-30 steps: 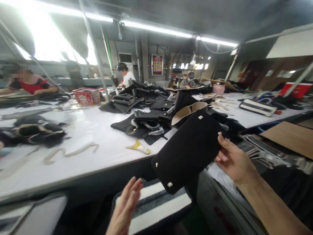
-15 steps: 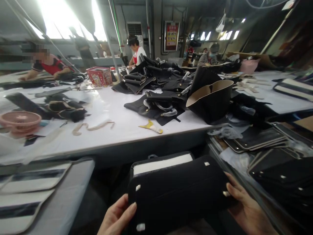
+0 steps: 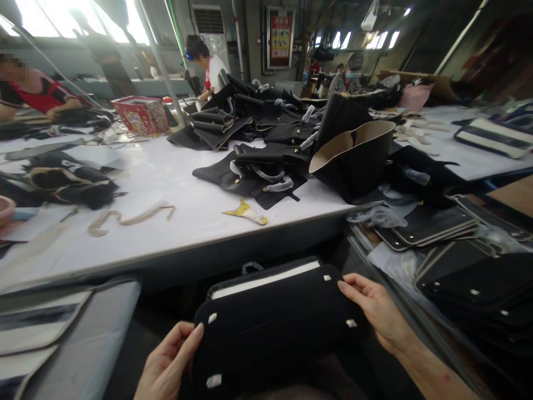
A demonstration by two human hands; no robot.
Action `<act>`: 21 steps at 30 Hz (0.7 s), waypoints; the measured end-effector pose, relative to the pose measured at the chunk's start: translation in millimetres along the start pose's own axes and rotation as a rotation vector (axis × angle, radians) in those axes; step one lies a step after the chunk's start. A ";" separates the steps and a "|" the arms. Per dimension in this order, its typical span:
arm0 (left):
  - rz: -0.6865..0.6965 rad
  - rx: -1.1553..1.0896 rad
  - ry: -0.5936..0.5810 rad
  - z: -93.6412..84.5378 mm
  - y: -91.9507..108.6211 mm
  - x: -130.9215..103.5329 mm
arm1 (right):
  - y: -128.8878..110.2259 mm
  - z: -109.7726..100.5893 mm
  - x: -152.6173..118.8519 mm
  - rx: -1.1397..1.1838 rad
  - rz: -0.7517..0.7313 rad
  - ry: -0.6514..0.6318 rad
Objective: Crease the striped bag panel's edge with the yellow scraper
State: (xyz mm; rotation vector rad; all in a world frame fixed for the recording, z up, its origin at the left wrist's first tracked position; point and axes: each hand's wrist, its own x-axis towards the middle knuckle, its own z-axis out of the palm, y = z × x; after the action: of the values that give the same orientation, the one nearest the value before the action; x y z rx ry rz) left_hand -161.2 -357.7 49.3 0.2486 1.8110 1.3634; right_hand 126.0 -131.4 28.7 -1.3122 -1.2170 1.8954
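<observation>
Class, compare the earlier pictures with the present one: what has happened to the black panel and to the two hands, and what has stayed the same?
The black panel, first held up at table height by the right hand alone, has come down low in front of the person. The left hand, first open and free, has taken hold of its left edge. The white table, the bag parts and the yellow scrap lie as before.

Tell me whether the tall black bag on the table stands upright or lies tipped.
Tipped: the bag lies on its side on the table, its open mouth and tan lining turned leftward.
</observation>
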 end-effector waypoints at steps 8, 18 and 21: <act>0.080 0.110 -0.023 0.2 6.6 38.3 | -10.9 3.4 40.7 -0.171 -0.029 0.018; 0.094 0.174 -0.005 -0.8 2.4 52.2 | -7.4 -0.8 54.4 -0.186 0.065 0.030; 0.087 0.167 -0.007 1.2 0.6 54.3 | -7.6 0.2 55.8 -0.240 0.038 0.068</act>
State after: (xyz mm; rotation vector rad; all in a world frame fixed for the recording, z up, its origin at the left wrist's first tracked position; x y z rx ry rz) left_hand -194.9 -324.2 22.9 0.4242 1.9293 1.2693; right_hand 103.6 -83.0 10.7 -1.5192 -1.4278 1.7568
